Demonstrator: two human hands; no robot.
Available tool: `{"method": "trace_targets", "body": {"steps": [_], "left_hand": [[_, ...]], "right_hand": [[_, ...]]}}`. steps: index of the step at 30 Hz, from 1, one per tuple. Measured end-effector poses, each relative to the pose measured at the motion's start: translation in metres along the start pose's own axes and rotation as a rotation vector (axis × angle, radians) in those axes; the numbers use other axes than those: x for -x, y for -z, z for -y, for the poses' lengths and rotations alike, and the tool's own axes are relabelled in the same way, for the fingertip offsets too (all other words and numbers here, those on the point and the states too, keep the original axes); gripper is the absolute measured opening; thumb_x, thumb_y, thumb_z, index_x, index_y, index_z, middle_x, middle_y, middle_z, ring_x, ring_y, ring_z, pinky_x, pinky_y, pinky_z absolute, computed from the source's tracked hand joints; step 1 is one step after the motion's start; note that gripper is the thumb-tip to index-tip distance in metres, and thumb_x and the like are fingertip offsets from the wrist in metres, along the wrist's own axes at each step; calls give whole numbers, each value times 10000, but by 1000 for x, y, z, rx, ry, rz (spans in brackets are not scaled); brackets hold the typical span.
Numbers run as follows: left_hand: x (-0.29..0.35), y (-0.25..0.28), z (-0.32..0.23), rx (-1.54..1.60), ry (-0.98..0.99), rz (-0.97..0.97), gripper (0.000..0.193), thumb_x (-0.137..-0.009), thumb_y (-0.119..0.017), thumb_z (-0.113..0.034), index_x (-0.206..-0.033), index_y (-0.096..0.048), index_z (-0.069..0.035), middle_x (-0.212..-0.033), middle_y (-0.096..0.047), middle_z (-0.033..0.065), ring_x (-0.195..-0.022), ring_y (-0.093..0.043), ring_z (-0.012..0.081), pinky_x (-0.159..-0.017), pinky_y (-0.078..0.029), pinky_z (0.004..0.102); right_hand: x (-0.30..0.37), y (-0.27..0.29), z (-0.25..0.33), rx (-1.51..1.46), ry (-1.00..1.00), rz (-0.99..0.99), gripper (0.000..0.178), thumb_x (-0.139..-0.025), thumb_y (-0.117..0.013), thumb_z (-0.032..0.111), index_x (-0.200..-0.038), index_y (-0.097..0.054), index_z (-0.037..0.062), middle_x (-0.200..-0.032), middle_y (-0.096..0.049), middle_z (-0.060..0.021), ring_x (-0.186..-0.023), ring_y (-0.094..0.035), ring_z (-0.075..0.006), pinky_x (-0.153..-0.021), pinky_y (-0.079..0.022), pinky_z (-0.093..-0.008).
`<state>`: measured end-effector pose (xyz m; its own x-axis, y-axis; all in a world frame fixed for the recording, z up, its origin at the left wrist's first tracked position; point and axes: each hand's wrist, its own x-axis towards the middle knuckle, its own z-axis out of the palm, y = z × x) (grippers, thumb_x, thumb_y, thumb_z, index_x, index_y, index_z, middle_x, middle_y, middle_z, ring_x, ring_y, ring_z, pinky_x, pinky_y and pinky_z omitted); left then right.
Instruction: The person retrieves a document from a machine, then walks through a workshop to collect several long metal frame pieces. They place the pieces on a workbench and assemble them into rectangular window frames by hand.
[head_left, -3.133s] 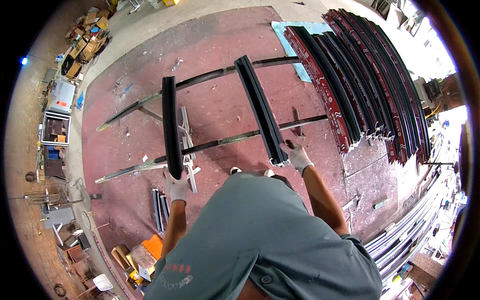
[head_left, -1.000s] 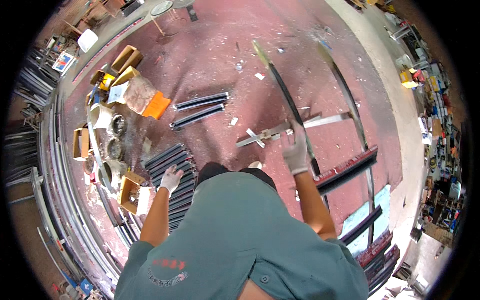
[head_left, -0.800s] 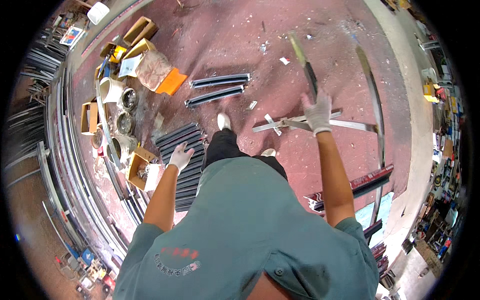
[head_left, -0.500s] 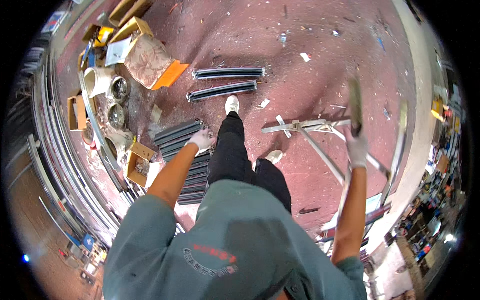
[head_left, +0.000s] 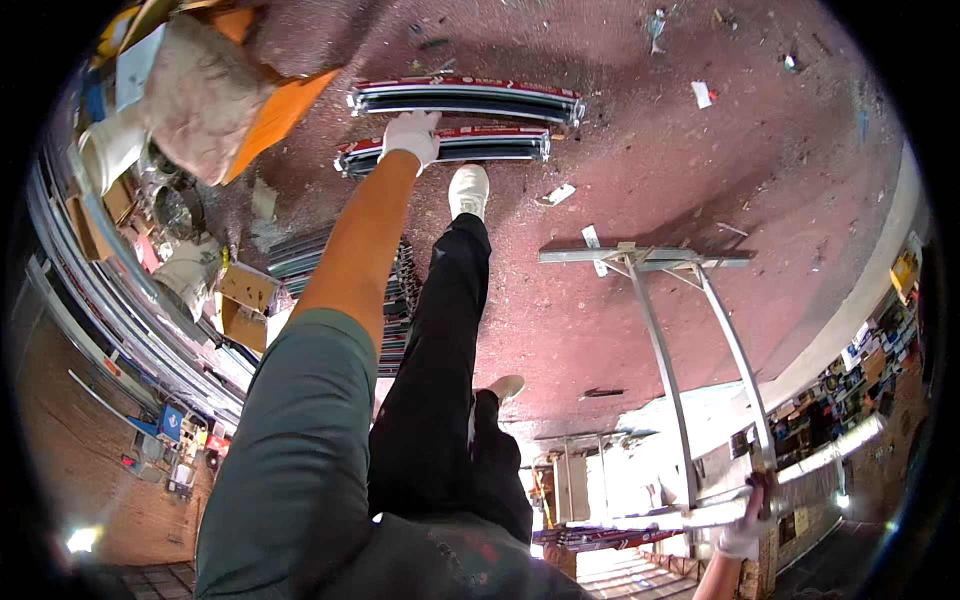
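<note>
The nearer bar, dark and pale with a red strip along it, lies on the reddish floor, with the farther bar roughly parallel beyond it. The step in hand appears to be taking hold of the nearer bar: the gloved left hand is over it, left of its middle, fingertips toward the gap between the two bars. Whether the fingers touch or grip it cannot be told. Lifting the bar would call for the fingers to close around it and probably for support farther along, as the hand sits off-centre.

The left arm stretches forward, elbow nearly straight, with the back of the hand facing up. The body seems bent low, the left shoe planted just beside the bar and the right shoe well behind.

The hands are far apart. The right hand, also gloved, is low at the right, by the near end of a pale rail on a metal stand; whether it grasps anything there cannot be told. A stack of dark bars lies partly behind the left arm.
</note>
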<state>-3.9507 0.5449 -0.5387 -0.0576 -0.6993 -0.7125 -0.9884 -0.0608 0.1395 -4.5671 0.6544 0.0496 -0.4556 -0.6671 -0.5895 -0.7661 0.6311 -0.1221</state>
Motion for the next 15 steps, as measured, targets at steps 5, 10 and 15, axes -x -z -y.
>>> {"method": "trace_targets", "body": {"steps": [5,10,15], "left_hand": [[-81,-98,-14,-31,-124,-37,541,-862,-628,-210,-1389,-511,-176,-1214,-596,126,-1140,-575,318,-966,-493,415],[-115,-134,-13,-179,-104,-101,339,-876,-611,-166,-1213,-583,-147,-1103,-612,113,-1031,-631,323,-835,-541,446],[-127,-132,-2,-203,-247,-26,275,-911,-556,-117,-1182,-571,-156,-1124,-595,117,-1055,-624,334,-807,-556,466]], "right_hand": [[31,87,-117,-318,-125,103,347,-994,-547,204,-1146,-553,-108,-1051,-660,-187,-901,-651,-302,-814,-534,-421],[-1,10,-1,681,490,-115,273,-918,-701,253,-1003,-599,14,-917,-682,-158,-821,-697,-353,-713,-583,-460],[4,21,-10,872,549,-143,270,-911,-709,260,-980,-606,20,-883,-670,-136,-797,-692,-344,-642,-561,-457]]}}
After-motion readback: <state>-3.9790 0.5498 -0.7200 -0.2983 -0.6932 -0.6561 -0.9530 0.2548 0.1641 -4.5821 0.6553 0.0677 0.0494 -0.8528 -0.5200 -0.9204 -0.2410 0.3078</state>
